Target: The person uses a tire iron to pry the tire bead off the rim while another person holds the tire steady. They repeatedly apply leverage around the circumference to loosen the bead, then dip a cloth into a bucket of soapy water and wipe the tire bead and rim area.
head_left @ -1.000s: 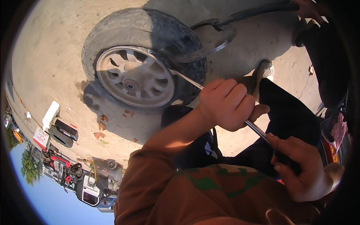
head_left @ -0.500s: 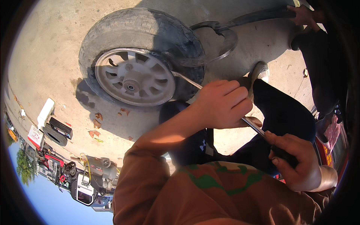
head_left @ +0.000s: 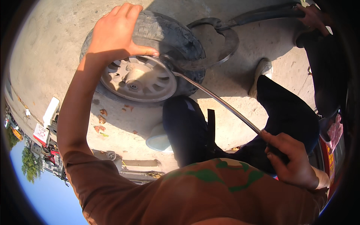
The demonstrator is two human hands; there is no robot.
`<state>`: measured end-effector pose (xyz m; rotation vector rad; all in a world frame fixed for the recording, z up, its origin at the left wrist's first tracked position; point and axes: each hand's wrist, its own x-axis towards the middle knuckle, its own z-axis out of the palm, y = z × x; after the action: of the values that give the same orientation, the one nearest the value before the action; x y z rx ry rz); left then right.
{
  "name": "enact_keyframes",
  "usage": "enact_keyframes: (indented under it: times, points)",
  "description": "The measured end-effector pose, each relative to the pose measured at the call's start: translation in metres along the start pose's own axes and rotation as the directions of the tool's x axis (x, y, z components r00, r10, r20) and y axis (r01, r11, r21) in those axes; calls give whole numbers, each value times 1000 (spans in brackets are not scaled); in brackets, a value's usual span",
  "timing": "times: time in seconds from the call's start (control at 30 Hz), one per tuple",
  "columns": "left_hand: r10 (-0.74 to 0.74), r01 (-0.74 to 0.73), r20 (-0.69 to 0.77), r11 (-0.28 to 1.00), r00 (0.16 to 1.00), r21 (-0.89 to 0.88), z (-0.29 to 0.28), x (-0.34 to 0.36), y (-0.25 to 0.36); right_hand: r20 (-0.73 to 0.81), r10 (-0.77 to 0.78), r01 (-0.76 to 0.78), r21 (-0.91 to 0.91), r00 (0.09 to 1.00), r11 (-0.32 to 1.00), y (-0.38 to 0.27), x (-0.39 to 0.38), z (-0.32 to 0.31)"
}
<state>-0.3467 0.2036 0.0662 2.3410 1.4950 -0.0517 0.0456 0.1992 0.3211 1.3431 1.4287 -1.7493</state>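
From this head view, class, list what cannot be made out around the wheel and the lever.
- Metal lever tip: hidden under the tire bead.
- Lever handle end: covered by the right hand.
- Tire tread under the left hand: covered by the palm.
- Other person's hand: cut off by the picture's rim.

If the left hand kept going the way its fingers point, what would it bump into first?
The left hand already rests on the tyre. Its fingers point past the tyre's far edge, so probably just bare concrete ground, though depth is hard to judge.

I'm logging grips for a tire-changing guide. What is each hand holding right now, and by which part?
The right hand grips the metal bar at its near end. The left hand holds nothing; it rests on the tire's tread.
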Motion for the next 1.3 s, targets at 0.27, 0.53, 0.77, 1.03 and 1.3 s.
enact_keyframes:
  times: [0.27, 0.53, 0.77, 1.03, 1.3]
  points:
    - [-26, 27, -58, 999, 998, 21, 11, 4, 2, -35, 24, -23, 11, 999, 1000, -12, -3, 8]
    - [-32, 31, -52, 999, 998, -24, 8, 12, 3, -93, 84, -77, 77, 992, 994, -46, -6, 11]
    - [-74, 76, 45, 996, 996, -51, 8, 16, 5, -118, 126, -111, 122, 985, 986, -65, -13, 24]
    - [-92, 108, 147, 988, 985, -106, 5, 21, 4, -167, 146, -120, 155, 975, 981, -79, -14, 39]
    - [-58, 60, 30, 994, 998, -88, 14, 19, 2, -151, 188, -169, 131, 970, 977, -92, -13, 36]
